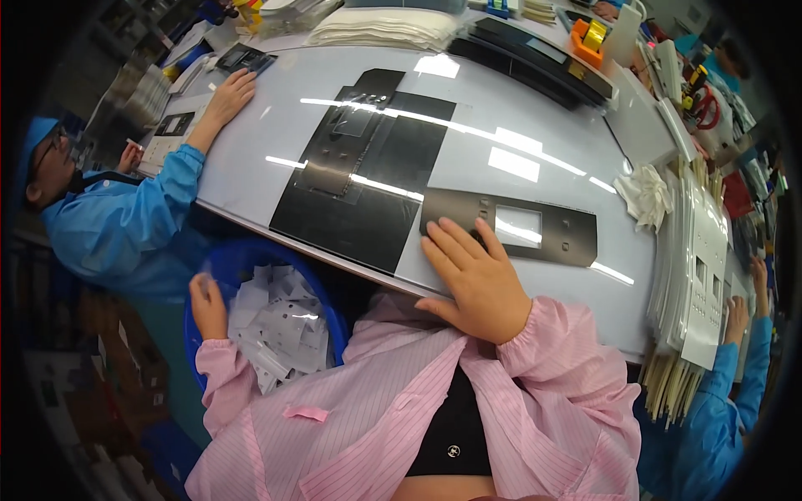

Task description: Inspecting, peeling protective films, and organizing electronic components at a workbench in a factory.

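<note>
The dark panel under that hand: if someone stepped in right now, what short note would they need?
Right hand: flat, open, pressing the left end of the dark panel on the white table.
Left hand: at the rim of the blue bin of white scraps; whether it holds anything cannot be told.
Black sheets lie left of the panel.
Done: panel laid flat. Left: unclear from this view.
</note>
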